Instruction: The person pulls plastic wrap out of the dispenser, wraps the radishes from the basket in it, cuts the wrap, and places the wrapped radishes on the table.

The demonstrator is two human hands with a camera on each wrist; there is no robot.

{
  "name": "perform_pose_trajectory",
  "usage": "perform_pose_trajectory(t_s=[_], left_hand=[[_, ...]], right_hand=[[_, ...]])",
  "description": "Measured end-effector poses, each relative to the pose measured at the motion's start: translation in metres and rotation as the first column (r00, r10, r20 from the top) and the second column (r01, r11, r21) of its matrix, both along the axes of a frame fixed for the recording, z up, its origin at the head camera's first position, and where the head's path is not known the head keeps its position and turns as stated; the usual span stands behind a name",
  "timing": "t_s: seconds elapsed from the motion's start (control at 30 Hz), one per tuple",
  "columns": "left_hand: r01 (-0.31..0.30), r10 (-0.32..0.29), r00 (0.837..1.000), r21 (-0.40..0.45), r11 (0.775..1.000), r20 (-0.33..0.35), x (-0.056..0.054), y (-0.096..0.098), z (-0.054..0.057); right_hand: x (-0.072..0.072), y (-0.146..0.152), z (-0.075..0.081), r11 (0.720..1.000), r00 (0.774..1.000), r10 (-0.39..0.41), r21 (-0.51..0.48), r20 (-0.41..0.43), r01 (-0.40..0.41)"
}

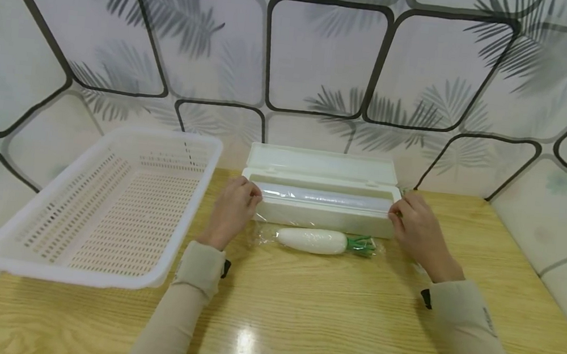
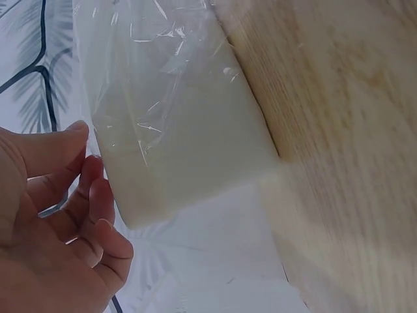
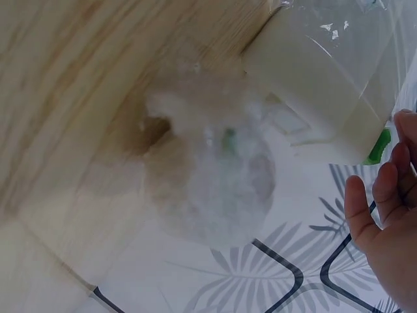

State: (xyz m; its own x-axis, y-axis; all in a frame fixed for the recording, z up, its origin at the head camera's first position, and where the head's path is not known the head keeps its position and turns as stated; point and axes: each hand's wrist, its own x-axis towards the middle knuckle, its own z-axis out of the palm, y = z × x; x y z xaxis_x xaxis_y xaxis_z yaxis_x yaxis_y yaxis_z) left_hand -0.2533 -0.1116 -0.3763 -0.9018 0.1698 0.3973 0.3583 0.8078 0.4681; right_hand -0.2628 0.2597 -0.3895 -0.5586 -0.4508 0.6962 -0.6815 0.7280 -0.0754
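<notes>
A white cling film box (image 1: 325, 220) stands with its lid (image 1: 323, 164) raised, and the roll of cling film (image 1: 333, 198) shows inside. Clear film drapes down over the box's front. At the left end, my left hand (image 1: 231, 212) pinches the film's edge between thumb and fingers. My right hand (image 1: 422, 236) pinches it at the right end, beside the green piece (image 3: 379, 147) on the box. Before the box lies a white radish (image 1: 313, 241) with green stalks, in clear film.
A white perforated basket (image 1: 174, 246) stands on the wooden table (image 1: 320, 323) to the left. A patterned backdrop (image 1: 325, 61) rises behind the box. In the right wrist view, a blurred translucent bundle (image 3: 215, 182) sits close to the camera.
</notes>
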Motion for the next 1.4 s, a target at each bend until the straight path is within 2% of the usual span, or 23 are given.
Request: perform_pose_trajectory(t_s=[0.4,0.67,1.2,1.4], left_hand=[[0.03,-0.036,0.998,0.103,0.994,0.057,0.0079,-0.0013,0.0018],[0.051,-0.06,0.996,0.152,0.987,0.061,0.0066,-0.0016,0.0014],[0.045,-0.062,0.995,0.21,0.977,0.075,0.0045,-0.0046,-0.0002],[0.054,-0.074,0.993,0.207,0.977,0.087,0.0087,-0.0056,0.0011]], right_hand=[[0.0045,0.0018,0.0,0.999,1.0,0.017,-0.027,0.002,-0.017],[0.0064,0.0031,0.0006,0.999,1.0,0.015,-0.035,0.009,-0.015],[0.0066,0.0036,-0.0006,0.999,1.0,-0.005,-0.043,0.023,0.006],[0.0078,0.0043,0.0005,0.998,0.999,0.044,-0.049,0.003,-0.044]])
